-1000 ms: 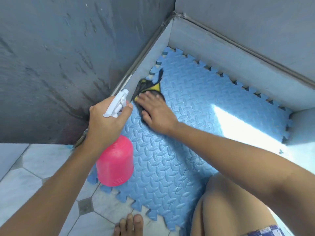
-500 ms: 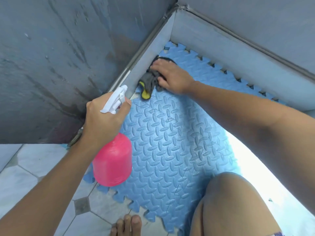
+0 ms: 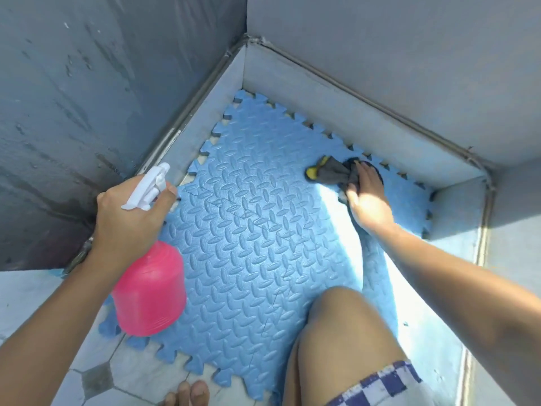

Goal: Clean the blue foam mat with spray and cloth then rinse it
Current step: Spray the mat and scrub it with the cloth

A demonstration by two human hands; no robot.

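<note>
Blue foam mat (image 3: pixel 257 244): flat on the floor, pushed into the corner where two grey walls (image 3: pixel 87 98) meet. Far and left jigsaw edges run along the low ledges at the wall bases. Near edge lies over the tile floor (image 3: pixel 137 373).
Cloth (image 3: pixel 336 172): dark grey with a yellow bit at its left end, bunched on the mat near the far edge, right of centre.
Right hand (image 3: pixel 369 200): palm down on the cloth, fingers stretched out, pressing it onto the mat. Sits in a sunlit patch.
Left hand (image 3: pixel 128 218): wrapped round the neck of the spray bottle (image 3: pixel 149 291), forefinger up by the white trigger head.
Spray bottle: pink body, white head, nozzle pointing away toward the left wall. Body hangs below the hand, over the mat's near-left corner.
Knee (image 3: pixel 345 332): bare, over the mat's near-right part. Blue-white checked shorts (image 3: pixel 377 388) at the bottom edge.
Toes (image 3: pixel 187 394): on the tile floor, just off the mat's near edge.
</note>
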